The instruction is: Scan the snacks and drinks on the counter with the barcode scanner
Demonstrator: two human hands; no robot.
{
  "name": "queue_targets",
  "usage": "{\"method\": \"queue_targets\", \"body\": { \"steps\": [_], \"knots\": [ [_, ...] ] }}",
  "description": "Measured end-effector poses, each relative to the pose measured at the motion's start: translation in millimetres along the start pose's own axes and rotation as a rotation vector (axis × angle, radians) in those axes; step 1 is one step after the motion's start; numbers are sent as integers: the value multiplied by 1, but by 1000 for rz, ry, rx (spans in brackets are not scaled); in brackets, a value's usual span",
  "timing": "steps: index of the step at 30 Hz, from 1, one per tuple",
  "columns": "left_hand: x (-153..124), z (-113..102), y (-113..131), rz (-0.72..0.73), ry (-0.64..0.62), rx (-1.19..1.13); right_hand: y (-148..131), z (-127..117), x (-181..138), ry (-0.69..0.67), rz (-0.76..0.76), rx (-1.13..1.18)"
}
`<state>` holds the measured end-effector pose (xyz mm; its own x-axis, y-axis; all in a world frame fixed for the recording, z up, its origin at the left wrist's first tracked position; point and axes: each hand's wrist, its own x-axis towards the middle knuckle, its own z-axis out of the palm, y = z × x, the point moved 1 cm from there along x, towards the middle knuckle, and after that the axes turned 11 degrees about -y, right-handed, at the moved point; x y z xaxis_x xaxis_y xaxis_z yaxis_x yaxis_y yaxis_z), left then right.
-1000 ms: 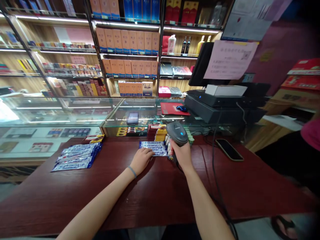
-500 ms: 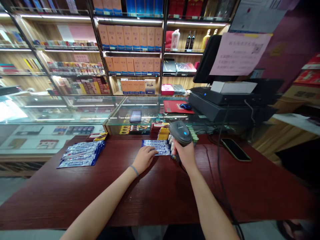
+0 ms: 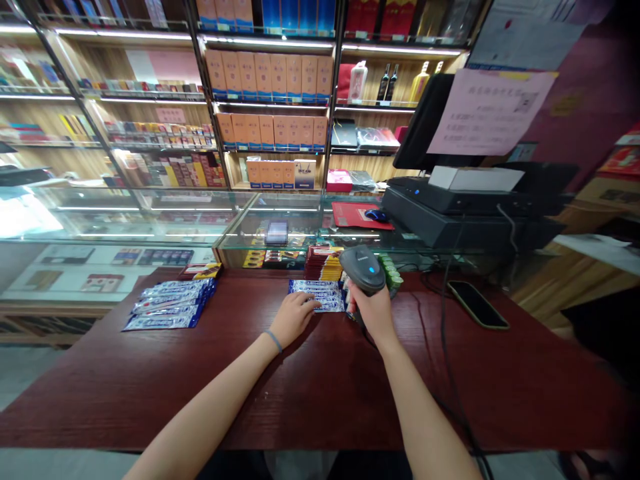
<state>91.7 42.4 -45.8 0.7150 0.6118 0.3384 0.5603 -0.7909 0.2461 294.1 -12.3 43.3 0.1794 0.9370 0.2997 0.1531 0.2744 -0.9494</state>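
Note:
My right hand is wrapped round the handle of a dark grey barcode scanner, with its head raised over the far part of the table. Flat on several blue-and-white packets rests my left hand, its fingers stretched over their near left part. The scanner and hand hide part of what stands behind them. Just beyond the packets is a stack of red-and-yellow packs. Green-topped packs show to the right of the scanner. Another fanned pile of blue-and-white packets lies at the table's left.
The dark red table meets a glass counter. A phone lies on the right, near a hanging black cable. Behind stand a monitor, a black register and a mouse. Stocked shelves fill the back.
The whole scene has shifted slightly right as the head view moved. Both hands keep their places, the left on the packets, the right on the scanner.

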Motion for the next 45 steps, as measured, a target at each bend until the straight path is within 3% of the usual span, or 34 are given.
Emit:
{"method": "queue_targets", "body": {
  "steps": [7,12,22,27,31,35,45],
  "knots": [
    [-2,-12,-6,-16,30,20,-9,10,-5,-15,-1,6],
    [-27,-42,-30,-53,33,72,-9,24,-11,-95,4,-35],
    [-150,-121,-96,-346,110,182,-1,70,-31,-229,18,-60],
    [-213,-142,-128,-479,154,244,7,88,-41,-318,0,-72],
    [-242,-149,-149,-573,173,284,13,95,-46,-372,-38,-112],
    [-250,-148,-161,-623,174,300,15,97,-49,-400,-21,-141],
    [-234,-144,-174,-723,148,323,25,93,-43,-410,34,-140]
  ]
}}
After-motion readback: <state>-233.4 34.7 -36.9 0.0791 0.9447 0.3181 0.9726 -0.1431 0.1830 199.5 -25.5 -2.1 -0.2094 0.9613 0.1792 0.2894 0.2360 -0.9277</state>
